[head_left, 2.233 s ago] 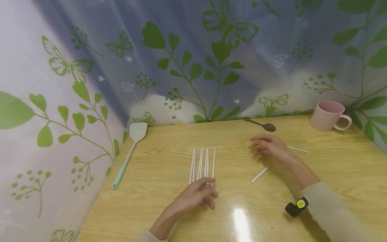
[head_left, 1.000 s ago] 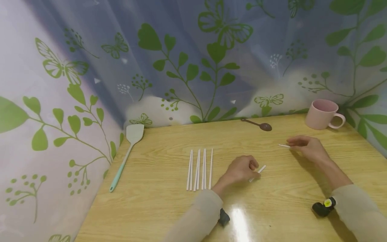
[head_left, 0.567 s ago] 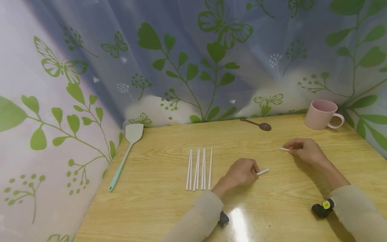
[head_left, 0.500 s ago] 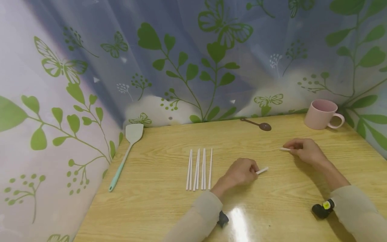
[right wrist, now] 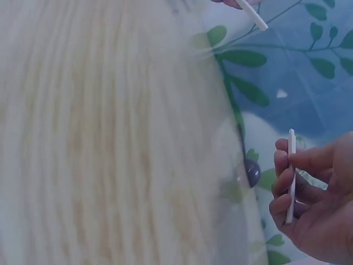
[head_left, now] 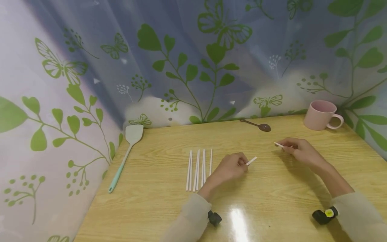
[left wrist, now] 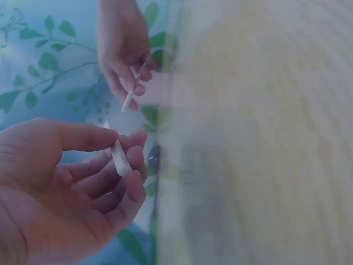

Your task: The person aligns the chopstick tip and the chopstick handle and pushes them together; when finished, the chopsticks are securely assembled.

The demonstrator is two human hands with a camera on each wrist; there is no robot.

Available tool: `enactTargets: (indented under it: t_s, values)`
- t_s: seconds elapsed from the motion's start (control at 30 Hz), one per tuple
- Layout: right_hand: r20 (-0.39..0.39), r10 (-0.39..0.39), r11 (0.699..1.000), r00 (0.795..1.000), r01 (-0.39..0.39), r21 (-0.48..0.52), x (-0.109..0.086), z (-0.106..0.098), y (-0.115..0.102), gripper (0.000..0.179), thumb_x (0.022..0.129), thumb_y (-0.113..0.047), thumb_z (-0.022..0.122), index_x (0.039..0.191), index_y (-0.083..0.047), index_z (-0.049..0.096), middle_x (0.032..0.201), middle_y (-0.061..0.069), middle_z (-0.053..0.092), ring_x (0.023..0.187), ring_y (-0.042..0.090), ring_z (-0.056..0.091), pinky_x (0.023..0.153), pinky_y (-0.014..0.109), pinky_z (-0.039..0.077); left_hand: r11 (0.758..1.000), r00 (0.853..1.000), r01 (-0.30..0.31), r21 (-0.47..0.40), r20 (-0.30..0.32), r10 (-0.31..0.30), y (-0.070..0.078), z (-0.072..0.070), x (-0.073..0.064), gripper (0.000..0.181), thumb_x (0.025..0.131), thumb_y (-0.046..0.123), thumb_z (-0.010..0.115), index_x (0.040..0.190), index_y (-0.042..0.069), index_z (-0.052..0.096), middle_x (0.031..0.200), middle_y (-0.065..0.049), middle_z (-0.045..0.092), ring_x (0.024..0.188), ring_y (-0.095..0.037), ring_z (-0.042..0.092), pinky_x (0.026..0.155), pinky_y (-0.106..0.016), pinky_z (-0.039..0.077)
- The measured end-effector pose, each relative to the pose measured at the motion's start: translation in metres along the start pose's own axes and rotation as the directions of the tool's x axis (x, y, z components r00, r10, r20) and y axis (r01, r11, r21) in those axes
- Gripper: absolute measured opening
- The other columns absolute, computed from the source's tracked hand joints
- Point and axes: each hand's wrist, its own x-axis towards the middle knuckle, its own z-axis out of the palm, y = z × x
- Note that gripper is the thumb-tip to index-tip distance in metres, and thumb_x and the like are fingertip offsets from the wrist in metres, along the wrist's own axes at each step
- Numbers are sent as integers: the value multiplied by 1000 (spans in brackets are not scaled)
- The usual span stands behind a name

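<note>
My left hand [head_left: 230, 168] pinches a short white chopstick piece [head_left: 252, 161] between thumb and fingers, just above the table. Across from it, my right hand [head_left: 303, 153] grips another short white chopstick piece [head_left: 278, 145], which points toward the left. The left wrist view shows the left piece [left wrist: 120, 159] at the fingertips. In the right wrist view, the right piece [right wrist: 292, 182] lies across the curled fingers under the thumb. Several long white chopsticks [head_left: 190, 171] lie in a row left of the left hand, mostly paired, with a single chopstick [head_left: 211, 159] at the row's right end.
A pale spatula [head_left: 123, 164] with a mint handle lies along the table's left side. At the back are a dark brown spoon [head_left: 264, 127] and, farther right, a pink mug [head_left: 320, 116]. A patterned curtain [head_left: 181, 67] borders the wooden table [head_left: 151, 208].
My left hand left the chopstick row and took the thicker piece; my right hand took the thinner one. Both pieces have since been lifted, shifting slightly left.
</note>
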Motion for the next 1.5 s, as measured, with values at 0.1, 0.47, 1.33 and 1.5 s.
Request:
enactTargets:
  t_s: [0.1,0.47,1.33,1.5]
  values:
    - [5,-21,999,1000,21,43,-3,1,-9,34,110,-15,53,138,2,60,105,16,66,82,12,55,65,29,49,999,999,-36,-24,2,36,-3,-9,-5,21,104,11,61,123,8,69,89,0,74,68,-10,60,56,-20,44]
    - [-39,-180,976,983,184,118,-11,12,-50,21,107,-16,58,123,-8,69,80,5,57,69,21,54,57,34,47,995,994,-95,-38,-66,92,-1,-31,-31,27,104,14,63,129,17,72,95,-1,75,77,-24,70,53,-21,47]
    - [-136,-296,885,945,326,332,-21,33,-140,13,99,-13,73,109,-4,75,88,5,70,80,24,72,80,32,60,912,885,-349,-217,-397,244,21,-78,-78,21,101,25,72,119,18,79,94,-1,73,76,-14,71,72,-31,60]
    - [-136,-356,861,924,381,337,-21,38,-151,10,99,-9,72,108,-4,75,95,6,70,83,24,72,81,33,61,891,844,-419,-171,-436,313,24,-80,-80,20,101,22,70,118,16,80,89,0,69,73,-13,70,68,-30,57]
